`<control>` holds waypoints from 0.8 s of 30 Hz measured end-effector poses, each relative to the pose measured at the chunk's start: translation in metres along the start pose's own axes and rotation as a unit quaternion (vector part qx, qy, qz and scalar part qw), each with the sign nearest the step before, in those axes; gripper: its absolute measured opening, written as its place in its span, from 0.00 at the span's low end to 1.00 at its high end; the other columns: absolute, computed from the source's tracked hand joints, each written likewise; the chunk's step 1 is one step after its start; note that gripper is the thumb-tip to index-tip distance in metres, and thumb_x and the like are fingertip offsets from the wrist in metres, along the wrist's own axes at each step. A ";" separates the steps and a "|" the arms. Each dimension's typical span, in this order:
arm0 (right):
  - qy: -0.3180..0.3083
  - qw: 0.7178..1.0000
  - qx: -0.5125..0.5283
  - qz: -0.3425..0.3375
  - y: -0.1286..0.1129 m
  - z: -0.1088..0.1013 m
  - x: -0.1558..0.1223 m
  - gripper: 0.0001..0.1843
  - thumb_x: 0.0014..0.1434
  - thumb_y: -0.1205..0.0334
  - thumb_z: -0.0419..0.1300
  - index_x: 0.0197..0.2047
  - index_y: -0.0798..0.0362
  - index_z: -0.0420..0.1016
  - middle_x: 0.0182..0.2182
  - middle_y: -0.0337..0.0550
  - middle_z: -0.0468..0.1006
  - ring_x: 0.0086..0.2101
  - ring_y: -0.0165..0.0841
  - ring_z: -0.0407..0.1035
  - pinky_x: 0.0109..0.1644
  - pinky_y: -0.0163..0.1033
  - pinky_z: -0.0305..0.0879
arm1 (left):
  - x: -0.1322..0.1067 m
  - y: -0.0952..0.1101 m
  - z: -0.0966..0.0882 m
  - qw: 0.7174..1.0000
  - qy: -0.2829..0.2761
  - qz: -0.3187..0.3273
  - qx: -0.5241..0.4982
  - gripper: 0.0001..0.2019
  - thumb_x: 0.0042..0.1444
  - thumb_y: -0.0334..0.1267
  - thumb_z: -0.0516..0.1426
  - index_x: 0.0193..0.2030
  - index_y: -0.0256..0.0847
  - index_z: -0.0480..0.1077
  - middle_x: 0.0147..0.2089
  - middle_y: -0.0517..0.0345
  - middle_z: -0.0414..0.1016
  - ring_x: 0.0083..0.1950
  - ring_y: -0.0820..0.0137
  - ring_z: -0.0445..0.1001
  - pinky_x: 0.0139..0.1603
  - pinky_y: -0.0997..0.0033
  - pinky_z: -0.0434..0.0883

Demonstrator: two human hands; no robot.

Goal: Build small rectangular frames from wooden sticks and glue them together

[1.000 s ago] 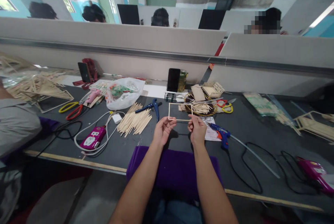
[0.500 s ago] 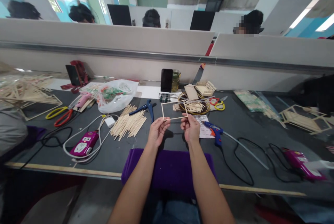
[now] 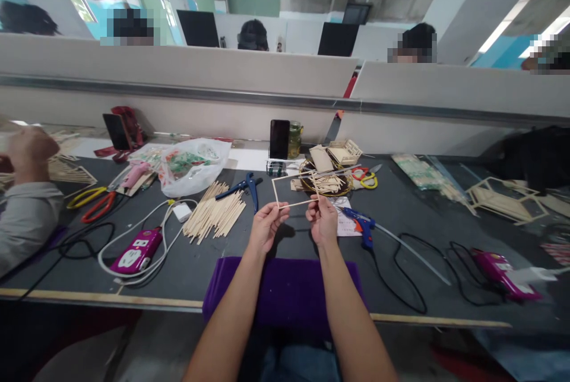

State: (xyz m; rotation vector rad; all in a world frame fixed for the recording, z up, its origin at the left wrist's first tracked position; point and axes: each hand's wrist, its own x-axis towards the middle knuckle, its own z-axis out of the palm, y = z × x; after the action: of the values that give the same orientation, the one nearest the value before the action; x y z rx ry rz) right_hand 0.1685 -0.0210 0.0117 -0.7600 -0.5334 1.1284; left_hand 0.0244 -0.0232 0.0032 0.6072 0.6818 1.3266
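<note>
Between my two hands, above the dark table, is a thin rectangular frame of wooden sticks (image 3: 297, 204). My left hand (image 3: 266, 226) pinches its near left corner, and my right hand (image 3: 322, 219) grips the near right corner. The far side of the frame overlaps a round basket (image 3: 307, 179) of short sticks behind it. Left of my hands lies a pile of loose wooden sticks (image 3: 214, 213), with a blue cutter (image 3: 250, 189) across its upper end. A blue glue gun (image 3: 364, 225) lies to the right of my right hand, a clear glue stick at its back.
A purple cloth (image 3: 289, 293) lies under my forearms at the table's edge. Magenta power strips (image 3: 139, 251) with cables sit on both sides. Behind are a phone (image 3: 279, 139), a plastic bag (image 3: 196, 165) and scissors (image 3: 366, 177). At left, a co-worker's sleeve (image 3: 33, 215) reaches in.
My hands still hold the stick frame, which looks slightly tilted compared with before. The co-worker's hand and forearm have come up at the left. The whole view has shifted a little.
</note>
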 end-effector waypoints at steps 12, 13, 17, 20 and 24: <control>0.003 1.000 0.016 0.008 -0.001 -0.001 0.002 0.18 0.45 0.48 0.68 0.32 0.54 0.75 0.20 0.33 0.69 0.17 0.21 0.56 0.17 0.28 0.52 | 0.000 0.001 0.002 1.000 0.000 -0.008 0.020 0.15 0.42 0.40 0.70 0.34 0.33 0.76 0.35 0.51 0.80 0.35 0.71 0.79 0.37 0.77 0.76; 0.002 1.000 0.016 0.008 -0.002 -0.001 0.003 0.18 0.46 0.48 0.68 0.32 0.54 0.75 0.20 0.33 0.69 0.17 0.21 0.56 0.17 0.28 0.52 | 0.000 0.001 0.002 1.000 0.001 -0.007 0.024 0.15 0.41 0.40 0.70 0.34 0.33 0.76 0.35 0.51 0.80 0.35 0.71 0.79 0.37 0.77 0.76; 0.004 1.000 0.025 0.009 -0.002 -0.002 0.003 0.18 0.46 0.49 0.68 0.32 0.54 0.75 0.20 0.34 0.69 0.18 0.21 0.57 0.18 0.28 0.52 | 0.000 0.000 0.002 0.999 0.005 0.005 0.041 0.15 0.42 0.41 0.69 0.34 0.34 0.76 0.37 0.51 0.80 0.36 0.70 0.79 0.38 0.76 0.75; 0.007 0.999 0.036 0.012 -0.001 -0.002 0.002 0.18 0.45 0.49 0.69 0.32 0.55 0.76 0.20 0.34 0.69 0.18 0.21 0.57 0.18 0.28 0.53 | -0.001 0.000 0.003 0.999 0.009 0.019 0.048 0.15 0.42 0.41 0.69 0.34 0.35 0.76 0.37 0.51 0.80 0.38 0.69 0.79 0.39 0.75 0.75; 0.002 0.999 0.036 0.010 -0.003 -0.003 0.001 0.18 0.47 0.49 0.68 0.33 0.55 0.77 0.21 0.35 0.71 0.19 0.21 0.58 0.18 0.28 0.54 | -0.001 -0.001 0.004 0.998 0.010 0.024 0.052 0.15 0.40 0.42 0.70 0.33 0.35 0.76 0.37 0.52 0.80 0.37 0.70 0.79 0.39 0.76 0.75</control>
State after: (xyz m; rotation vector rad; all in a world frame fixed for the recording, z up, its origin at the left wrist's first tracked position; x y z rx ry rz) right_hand 0.1723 -0.0215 0.0123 -0.7068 -0.4808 1.1592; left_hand 0.0273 -0.0240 0.0053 0.6987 0.7596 1.3501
